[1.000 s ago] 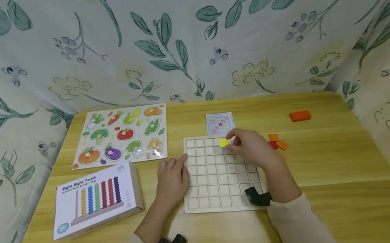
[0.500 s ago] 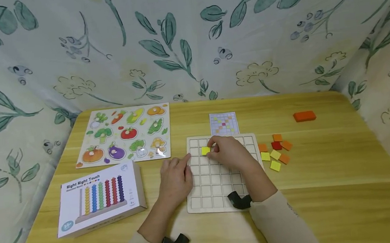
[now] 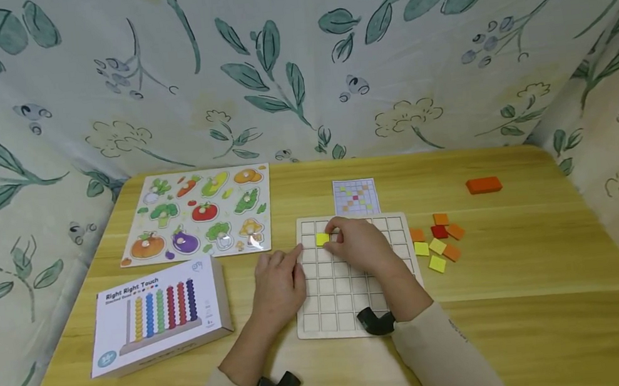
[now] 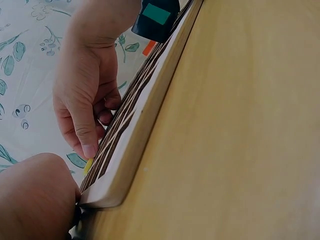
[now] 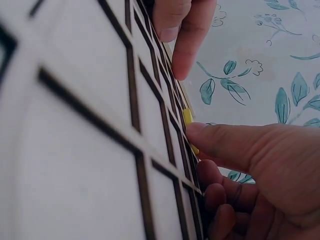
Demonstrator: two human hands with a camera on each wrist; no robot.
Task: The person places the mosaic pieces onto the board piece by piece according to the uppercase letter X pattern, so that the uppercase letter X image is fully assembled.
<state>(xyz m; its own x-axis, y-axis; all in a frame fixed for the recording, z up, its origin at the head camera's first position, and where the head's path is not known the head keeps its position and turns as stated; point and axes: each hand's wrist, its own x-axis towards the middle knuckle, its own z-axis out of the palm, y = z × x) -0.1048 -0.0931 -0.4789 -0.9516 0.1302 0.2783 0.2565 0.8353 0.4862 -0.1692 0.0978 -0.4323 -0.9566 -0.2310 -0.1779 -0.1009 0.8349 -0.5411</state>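
My right hand (image 3: 361, 244) pinches a yellow square tile (image 3: 322, 239) between thumb and fingers, low over the second row of the pale wooden grid board (image 3: 339, 339), near its upper left corner. In the right wrist view the thumb (image 5: 225, 142) presses along the tile (image 5: 188, 117), right at the raised grid lines. My left hand (image 3: 277, 284) rests at the board's left edge, its index fingertip touching the rim. Seen from the left wrist, the right hand (image 4: 90, 100) reaches down to the board, a bit of yellow showing under its fingertips.
Loose yellow tiles (image 3: 437, 264), orange tiles (image 3: 452, 252) and a red tile (image 3: 439, 231) lie right of the board. Behind it is a small pattern card (image 3: 354, 187). A vegetable puzzle (image 3: 206, 229) and a white box (image 3: 158, 316) are at left, an orange-red block (image 3: 483, 185) at far right.
My right hand has carried the yellow tile left across the board's top rows, from the right of its middle toward the upper left. The left hand stays at the edge.
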